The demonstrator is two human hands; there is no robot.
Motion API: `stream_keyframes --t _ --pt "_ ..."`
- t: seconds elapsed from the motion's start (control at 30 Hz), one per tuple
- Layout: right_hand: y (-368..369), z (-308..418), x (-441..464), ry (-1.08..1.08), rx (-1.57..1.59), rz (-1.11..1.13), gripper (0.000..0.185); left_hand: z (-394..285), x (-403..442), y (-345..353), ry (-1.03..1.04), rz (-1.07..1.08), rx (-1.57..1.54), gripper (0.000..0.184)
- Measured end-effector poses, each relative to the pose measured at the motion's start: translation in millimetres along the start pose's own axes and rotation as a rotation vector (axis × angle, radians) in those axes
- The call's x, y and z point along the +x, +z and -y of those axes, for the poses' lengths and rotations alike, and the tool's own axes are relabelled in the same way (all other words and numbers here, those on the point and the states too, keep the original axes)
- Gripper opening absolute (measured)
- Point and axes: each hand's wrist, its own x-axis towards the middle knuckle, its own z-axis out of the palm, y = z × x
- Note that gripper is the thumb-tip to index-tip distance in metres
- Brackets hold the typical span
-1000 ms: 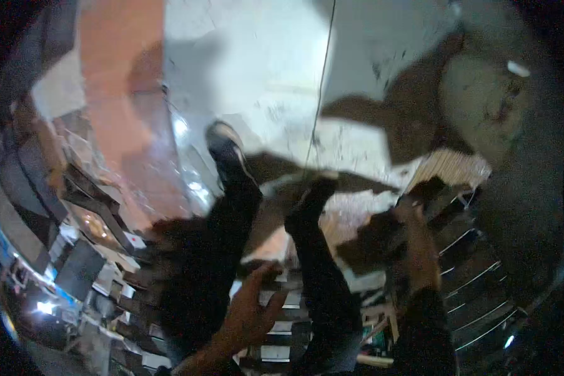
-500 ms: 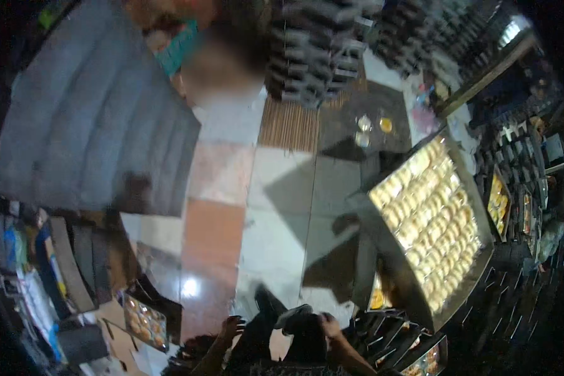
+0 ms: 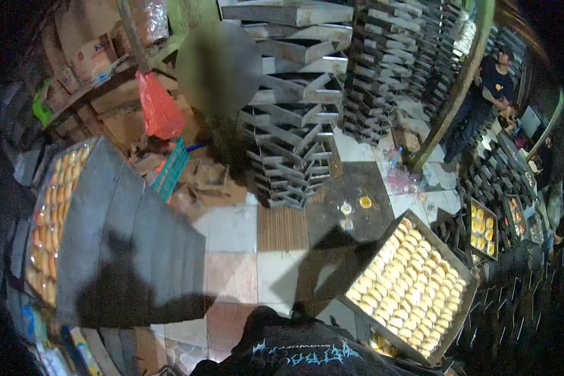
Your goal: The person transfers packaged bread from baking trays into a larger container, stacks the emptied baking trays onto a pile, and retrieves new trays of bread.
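Neither of my hands shows in the head view. My dark printed shirt [image 3: 313,351] fills the bottom middle. Just right of it stands a large tray of small pale buns [image 3: 413,288], laid in rows with a shiny covering. To the left rises a tall stack of dark grey trays [image 3: 138,238], with wrapped browned buns [image 3: 59,207] showing at its top.
Stacks of empty metal trays [image 3: 301,81] stand ahead, zigzagged. A red plastic bag [image 3: 160,106] hangs near cardboard boxes [image 3: 94,59]. A wooden post [image 3: 451,106] rises at right, beside a standing person [image 3: 495,88]. Floor tiles [image 3: 232,272] lie between the stacks.
My view has tilted up from the floor. Both my hands, seen low beside my legs before, have left the frame. The tall tray stacks and a person at the right now show.
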Motion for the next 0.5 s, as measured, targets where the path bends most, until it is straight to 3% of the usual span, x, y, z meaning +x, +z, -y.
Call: stream_keyframes --t 0.2,0.23,0.27,0.3,0.33,0.37,0.43,0.5 --pt "-170 349 79 -0.592 -0.174 -0.286 0.037 -104 54 60 0.05 0.038 -0.071 0.025" --pt "-196 394 114 -0.899 0.075 -0.337 0.042 -123 66 68 0.052 0.044 -0.08 0.025" --pt "-240 465 104 -0.746 -0.028 -0.356 0.039 -143 79 74 0.051 0.05 -0.094 0.025" --pt "-274 537 82 -0.977 0.154 -0.48 0.037 -163 95 81 0.048 0.057 -0.107 0.025" --pt "-314 609 36 -0.884 0.098 -0.46 0.037 -184 111 84 0.043 0.059 -0.117 0.025" --pt "-340 661 22 -0.936 0.179 -0.488 0.037 -205 124 86 0.039 0.06 -0.118 0.025" --pt "-391 758 15 -1.32 0.176 -0.719 0.036 -251 149 90 0.026 0.064 -0.114 0.026" --pt "-447 834 11 -1.255 0.232 -0.545 0.035 -291 167 93 0.015 0.064 -0.111 0.026"
